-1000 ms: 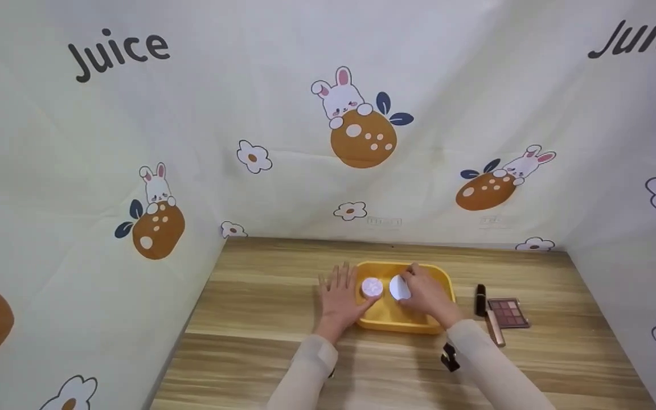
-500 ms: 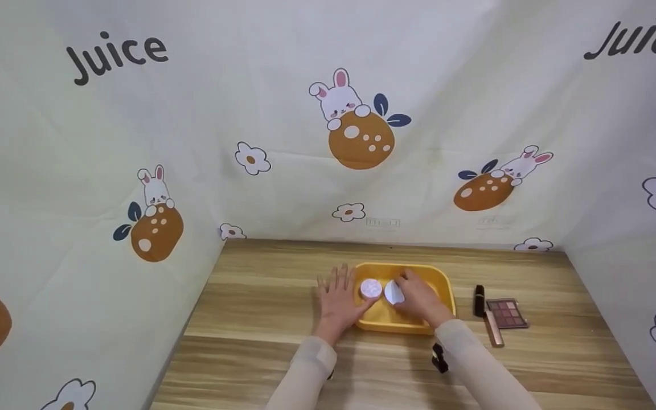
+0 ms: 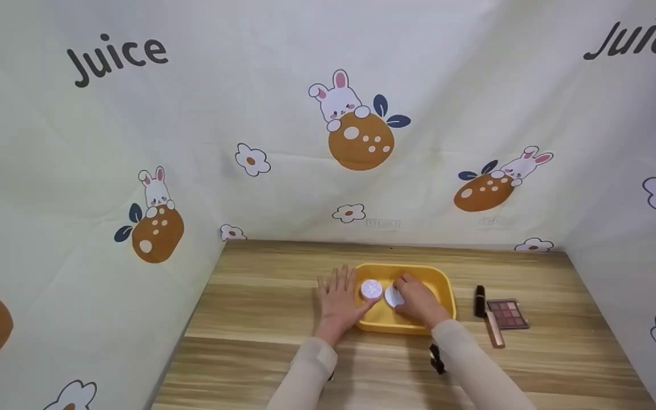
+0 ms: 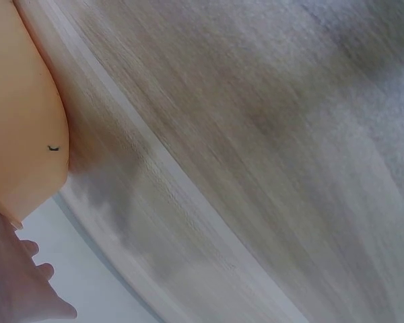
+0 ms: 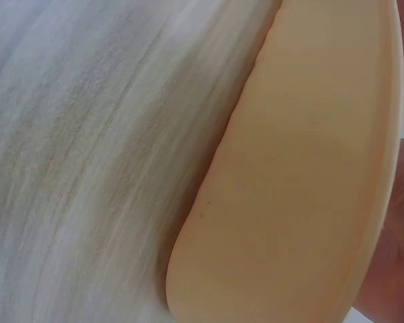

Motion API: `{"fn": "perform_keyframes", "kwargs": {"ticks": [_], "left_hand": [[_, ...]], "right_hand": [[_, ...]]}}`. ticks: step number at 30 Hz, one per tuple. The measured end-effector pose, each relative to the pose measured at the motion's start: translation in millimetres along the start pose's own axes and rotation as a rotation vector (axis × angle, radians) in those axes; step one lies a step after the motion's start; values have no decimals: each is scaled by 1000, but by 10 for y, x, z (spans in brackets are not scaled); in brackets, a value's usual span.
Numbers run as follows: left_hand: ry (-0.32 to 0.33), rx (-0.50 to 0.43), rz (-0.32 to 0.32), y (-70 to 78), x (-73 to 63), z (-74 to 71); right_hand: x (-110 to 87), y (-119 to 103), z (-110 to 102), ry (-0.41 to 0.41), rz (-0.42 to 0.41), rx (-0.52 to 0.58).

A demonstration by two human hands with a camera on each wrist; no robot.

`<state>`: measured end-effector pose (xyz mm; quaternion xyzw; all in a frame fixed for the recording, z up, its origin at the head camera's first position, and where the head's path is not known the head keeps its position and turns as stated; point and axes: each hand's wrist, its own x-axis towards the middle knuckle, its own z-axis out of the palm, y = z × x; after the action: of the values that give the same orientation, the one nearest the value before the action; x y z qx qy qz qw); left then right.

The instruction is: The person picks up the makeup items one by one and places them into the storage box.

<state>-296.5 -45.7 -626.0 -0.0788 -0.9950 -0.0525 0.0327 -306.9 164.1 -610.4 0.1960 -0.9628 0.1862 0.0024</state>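
A yellow plastic tray (image 3: pixel 402 328) lies on the table, and its outer wall fills part of the right wrist view. Inside it, at the left, sits a small round container with a pale pink patterned top (image 3: pixel 371 288). My left hand (image 3: pixel 339 303) rests against the tray's left side with fingers spread and the thumb over the rim, close to that container. Between thumb and fingers my right hand (image 3: pixel 421 300) pinches a white round, flat-faced item (image 3: pixel 392 296) low inside the tray, just right of the patterned one. The hand covers the item's right part.
Right of the tray lie a dark lipstick-like tube (image 3: pixel 479 301), a rose-gold tube (image 3: pixel 495 329) and an eyeshadow palette (image 3: pixel 508 314). Patterned cloth (image 3: pixel 288 199) hangs behind and on both sides of the wooden table (image 3: pixel 259 307).
My right hand has moved a little left and lower into the tray with the white round item, bringing it nearer the patterned container. My left hand has stayed in place.
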Motion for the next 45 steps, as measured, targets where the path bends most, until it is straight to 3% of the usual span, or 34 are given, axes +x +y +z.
{"fn": "perform_keyframes", "kwargs": {"ticks": [14,22,45], "left_hand": [[-7,11,0,4,-12,-42],[36,-47,7,14,-18,-31],[20,-26,5,-6,1,29]], "right_hand": [[29,-78,7,-104,90,-16],[28,-95,7,-96,43,-14],[14,-58,-23,-91,-22,80]]}}
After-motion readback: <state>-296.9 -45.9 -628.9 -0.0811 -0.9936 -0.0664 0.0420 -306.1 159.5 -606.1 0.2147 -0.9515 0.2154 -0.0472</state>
